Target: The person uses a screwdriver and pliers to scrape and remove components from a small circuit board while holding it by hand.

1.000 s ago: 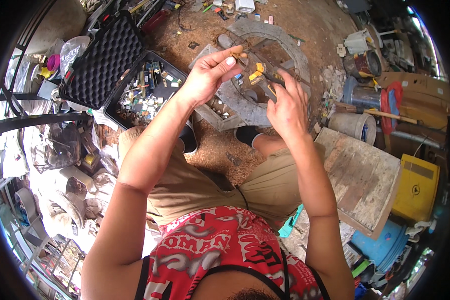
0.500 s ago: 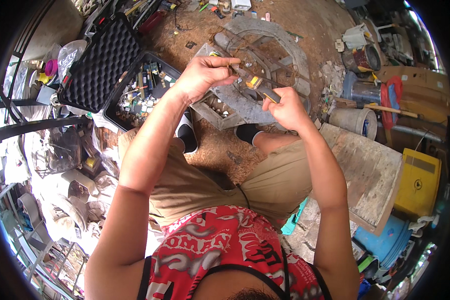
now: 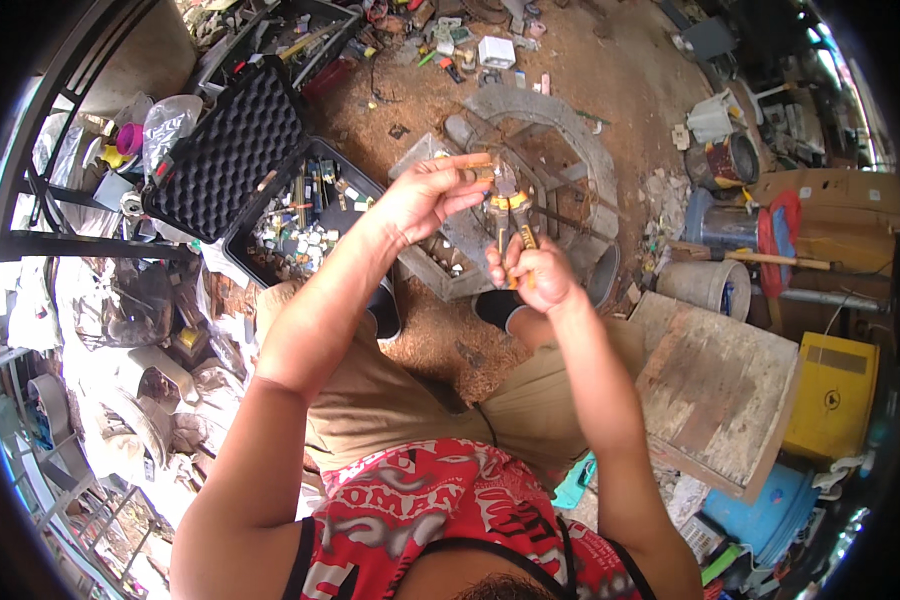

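My left hand (image 3: 428, 197) is pinched on a small brownish piece (image 3: 482, 172), too small to make out clearly. My right hand (image 3: 533, 268) grips the handles of yellow-and-black pliers (image 3: 512, 205), held upright in the picture with the metal head at the piece; whether the jaws touch it is unclear. Below both hands is a grey angular frame (image 3: 580, 120) on the dirt floor, with bits of debris inside. To the left, an open black case (image 3: 220, 140) with a foam-lined lid holds many small electronic parts.
Clutter, white bags and a metal rack line the left. On the right are a worn wooden board (image 3: 715, 395), a yellow case (image 3: 832, 400), a blue plastic container (image 3: 765, 505), a bucket (image 3: 700, 283) and cardboard (image 3: 830, 195). Small scraps (image 3: 495, 55) lie beyond the frame.
My right hand has moved down and left, swinging the pliers from slanted to upright under the piece. My left hand is a little lower and further right. The view has shifted slightly.
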{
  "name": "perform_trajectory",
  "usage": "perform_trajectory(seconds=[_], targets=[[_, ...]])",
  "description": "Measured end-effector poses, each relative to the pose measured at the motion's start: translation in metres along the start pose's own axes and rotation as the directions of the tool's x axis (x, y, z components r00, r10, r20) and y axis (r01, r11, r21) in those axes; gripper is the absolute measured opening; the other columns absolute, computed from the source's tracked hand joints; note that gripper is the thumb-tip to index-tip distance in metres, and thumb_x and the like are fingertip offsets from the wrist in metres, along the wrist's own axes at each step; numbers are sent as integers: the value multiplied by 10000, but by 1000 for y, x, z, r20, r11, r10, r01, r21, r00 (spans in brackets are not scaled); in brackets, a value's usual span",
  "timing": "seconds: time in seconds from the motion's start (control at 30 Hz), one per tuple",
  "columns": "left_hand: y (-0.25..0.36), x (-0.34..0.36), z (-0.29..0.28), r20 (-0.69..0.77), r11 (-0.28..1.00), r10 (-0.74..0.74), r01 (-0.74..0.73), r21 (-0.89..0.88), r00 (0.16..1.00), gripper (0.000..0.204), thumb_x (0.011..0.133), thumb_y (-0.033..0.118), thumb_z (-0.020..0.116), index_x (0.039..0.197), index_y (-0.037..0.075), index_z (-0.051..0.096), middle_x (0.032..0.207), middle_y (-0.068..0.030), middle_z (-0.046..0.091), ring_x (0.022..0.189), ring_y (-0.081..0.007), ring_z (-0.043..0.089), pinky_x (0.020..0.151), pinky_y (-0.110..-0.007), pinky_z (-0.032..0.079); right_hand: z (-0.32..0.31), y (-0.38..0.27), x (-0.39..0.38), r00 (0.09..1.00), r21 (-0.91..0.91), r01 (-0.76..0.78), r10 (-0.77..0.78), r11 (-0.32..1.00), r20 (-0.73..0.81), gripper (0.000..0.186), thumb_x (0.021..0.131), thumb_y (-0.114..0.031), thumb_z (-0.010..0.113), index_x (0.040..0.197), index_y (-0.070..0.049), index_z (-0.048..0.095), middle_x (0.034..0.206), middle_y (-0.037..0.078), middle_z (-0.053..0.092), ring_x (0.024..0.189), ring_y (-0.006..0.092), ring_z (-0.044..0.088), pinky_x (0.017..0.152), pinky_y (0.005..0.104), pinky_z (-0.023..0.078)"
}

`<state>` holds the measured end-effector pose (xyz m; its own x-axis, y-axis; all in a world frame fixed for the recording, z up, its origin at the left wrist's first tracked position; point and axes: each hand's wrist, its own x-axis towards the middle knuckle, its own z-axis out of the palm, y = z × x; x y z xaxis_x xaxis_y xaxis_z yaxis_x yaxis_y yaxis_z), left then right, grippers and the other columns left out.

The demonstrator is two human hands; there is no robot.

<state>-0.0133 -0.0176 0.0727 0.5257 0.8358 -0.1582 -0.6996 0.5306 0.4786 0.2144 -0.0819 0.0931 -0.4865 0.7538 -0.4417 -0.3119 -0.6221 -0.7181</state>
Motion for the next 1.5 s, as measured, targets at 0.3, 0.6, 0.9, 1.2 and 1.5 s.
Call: perform_trajectory(seconds=[0.3,0.6,0.9,1.2,1.5], targets=[[-11,-1,12,-131,975,91,-61,214,987,420,928,38,590,1338,-13,516,1177,-113,655,1072,-176,639,871,-251,545,42,48,12,997,572,14,-53,820,51,108,656,-9,511,698,-107,529,918,103,513,786,245,507,716,361,441],[16,-3,4,15,490,132,-78,868,991,358,821,30,611,1172,32,679,877,-85,725,777,-135,672,733,-270,526,-14,-26,-16,927,-853,-131,-242,505,-286,149,731,-3,525,763,-4,670,686,82,643,589,159,585,553,277,469],[11,-4,4,99,-166,366,-40,985,925,330,797,83,623,1118,38,688,1002,-249,666,921,-340,684,803,-379,539,-16,-108,-14,707,-866,-468,-663,-177,-247,218,824,-223,616,902,-34,693,884,211,670,885,407,639,807,486,504],[11,3,-2,-73,-111,425,132,985,902,393,804,167,647,1170,25,666,979,-233,690,927,-304,695,855,-356,523,-65,-8,31,741,-678,-670,-324,-301,-588,399,823,-184,619,1183,-14,642,1454,233,377,1369,414,342,1092,515,314],[-12,11,-6,-177,568,292,-21,823,940,358,938,57,599,1279,-45,566,1051,-73,673,924,-132,649,828,-253,535,-41,-37,-36,886,-918,-384,-317,-98,-337,360,734,-111,611,1075,-27,688,1198,194,588,1121,355,576,954,429,475]])
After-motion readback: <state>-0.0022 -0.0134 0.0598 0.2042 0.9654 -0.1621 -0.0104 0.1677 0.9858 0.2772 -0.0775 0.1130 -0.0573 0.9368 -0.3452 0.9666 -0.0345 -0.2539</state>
